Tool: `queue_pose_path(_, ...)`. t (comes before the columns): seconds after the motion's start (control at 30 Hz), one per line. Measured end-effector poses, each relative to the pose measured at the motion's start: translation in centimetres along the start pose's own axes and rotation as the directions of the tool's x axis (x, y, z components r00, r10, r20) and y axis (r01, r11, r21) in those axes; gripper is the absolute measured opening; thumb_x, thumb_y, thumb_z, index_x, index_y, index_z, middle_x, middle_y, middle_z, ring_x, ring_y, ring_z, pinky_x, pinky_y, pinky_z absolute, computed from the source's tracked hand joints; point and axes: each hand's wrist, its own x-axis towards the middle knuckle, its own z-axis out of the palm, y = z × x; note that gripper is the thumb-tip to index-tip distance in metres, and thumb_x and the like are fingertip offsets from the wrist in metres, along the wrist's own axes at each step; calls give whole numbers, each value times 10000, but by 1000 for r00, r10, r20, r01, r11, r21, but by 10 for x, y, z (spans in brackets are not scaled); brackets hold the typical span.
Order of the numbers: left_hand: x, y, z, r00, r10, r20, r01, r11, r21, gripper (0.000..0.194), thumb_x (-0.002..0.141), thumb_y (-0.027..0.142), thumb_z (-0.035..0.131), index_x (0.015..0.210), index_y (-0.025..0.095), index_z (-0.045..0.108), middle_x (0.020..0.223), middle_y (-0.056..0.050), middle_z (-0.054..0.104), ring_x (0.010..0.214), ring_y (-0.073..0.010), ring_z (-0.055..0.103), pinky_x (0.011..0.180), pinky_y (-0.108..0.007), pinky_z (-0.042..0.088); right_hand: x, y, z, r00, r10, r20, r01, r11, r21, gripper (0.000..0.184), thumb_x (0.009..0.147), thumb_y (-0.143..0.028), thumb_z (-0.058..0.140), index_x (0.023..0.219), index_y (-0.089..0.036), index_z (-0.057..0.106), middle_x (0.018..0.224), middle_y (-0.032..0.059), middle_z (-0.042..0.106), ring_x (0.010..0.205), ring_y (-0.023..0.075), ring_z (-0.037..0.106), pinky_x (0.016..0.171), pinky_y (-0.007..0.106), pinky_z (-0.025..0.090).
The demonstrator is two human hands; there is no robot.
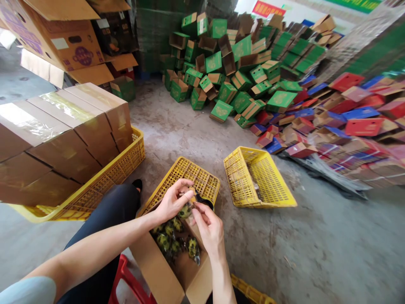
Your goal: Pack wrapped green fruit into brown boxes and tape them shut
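Observation:
My left hand (pixel 175 202) is closed, fingers and thumb on a small clear-bagged green fruit (pixel 185 210). My right hand (pixel 209 230) pinches at the same bag from the right. Just beyond the fingertips is a dark, curved object (pixel 205 202), partly hidden; its kind is unclear. Both hands are above an open cardboard box (pixel 158 266) with its near flaps spread. Inside lie several more bagged fruits (pixel 169 236), green-yellow with dark patches. An upturned yellow crate (pixel 202 179) is behind the hands and the box.
Brown cartons (pixel 72 131) fill a long yellow crate (pixel 123 156) on the left. Another yellow crate (pixel 265 181) lies tipped at right. A red stool (pixel 126 283) is below. Green boxes (pixel 218 63) and red-blue boxes (pixel 363 126) are heaped behind on the concrete floor (pixel 316 245).

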Motion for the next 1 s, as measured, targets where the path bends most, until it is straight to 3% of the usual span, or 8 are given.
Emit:
queue_pose_path(0.2, -3, 4, -3, 991, 125, -41, -121, 987, 105, 388, 962, 484, 663, 1202, 195, 566, 722, 40, 596, 634, -113, 578, 633, -233, 438, 0, 4, 0, 995, 81, 54, -90, 979, 181, 451, 895, -426, 720, 1294, -217, 710, 1012, 65, 794, 685, 201, 775, 714, 333, 665)
queue_pose_path(0.37, 3, 11, -13, 965, 198, -173, -173, 973, 150, 373, 955, 486, 668, 1181, 208, 564, 719, 37, 627, 659, -132, 632, 680, -257, 484, -1, 12, -15, 986, 166, -30, -158, 971, 182, 592, 852, -476, 774, 1362, -201, 654, 1103, 108, 778, 669, 206, 771, 700, 360, 671)
queue_pose_path(0.47, 6, 16, -16, 961, 176, -215, -154, 981, 118, 397, 939, 495, 684, 1185, 212, 555, 718, 48, 617, 660, -130, 634, 691, -256, 488, -1, 15, -15, 992, 95, -78, -77, 975, 209, 539, 854, -537, 763, 1266, -193, 703, 1257, 149, 734, 1031, 275, 762, 894, 399, 644)
queue_pose_path(0.53, 5, 18, -15, 967, 143, -208, -127, 988, 89, 406, 927, 493, 698, 1181, 210, 556, 714, 52, 607, 647, -121, 613, 671, -243, 475, -1, 17, -8, 994, 47, -95, -19, 961, 276, 589, 832, -570, 778, 1288, -210, 681, 1394, 156, 665, 1297, 310, 638, 1027, 441, 586)
queue_pose_path(0.6, 4, 18, -12, 977, 107, -186, -97, 993, 62, 413, 920, 494, 705, 1180, 209, 554, 709, 56, 597, 625, -112, 583, 645, -232, 458, 1, 16, 3, 996, 29, -90, 3, 944, 331, 662, 802, -608, 794, 1324, -229, 643, 1475, 155, 606, 1400, 322, 549, 1076, 482, 548)
queue_pose_path(0.67, 3, 18, -9, 984, 74, -164, -70, 997, 31, 421, 919, 501, 703, 1181, 211, 548, 698, 63, 578, 605, -106, 552, 628, -226, 445, 3, 15, 11, 997, 14, -80, 16, 933, 361, 647, 784, -643, 794, 1272, -240, 656, 1498, 154, 587, 1420, 332, 527, 1087, 517, 530)
queue_pose_path(0.83, 6, 18, -8, 989, 20, -147, -26, 999, -40, 443, 906, 528, 708, 1176, 219, 541, 643, 89, 509, 568, -99, 501, 600, -216, 419, 5, 6, 10, 999, -6, -44, 19, 955, 297, 336, 814, -550, 802, 855, -228, 715, 1458, 129, 623, 1334, 329, 603, 1066, 499, 535)
queue_pose_path(1.0, 5, 18, -9, 991, 34, -127, -37, 999, -16, 452, 906, 532, 709, 1177, 205, 553, 646, 82, 510, 569, -95, 501, 595, -211, 418, 6, 6, 9, 993, 46, -110, -22, 978, 209, 334, 829, -530, 782, 798, -204, 721, 1237, 125, 741, 1163, 298, 693, 1019, 445, 561)
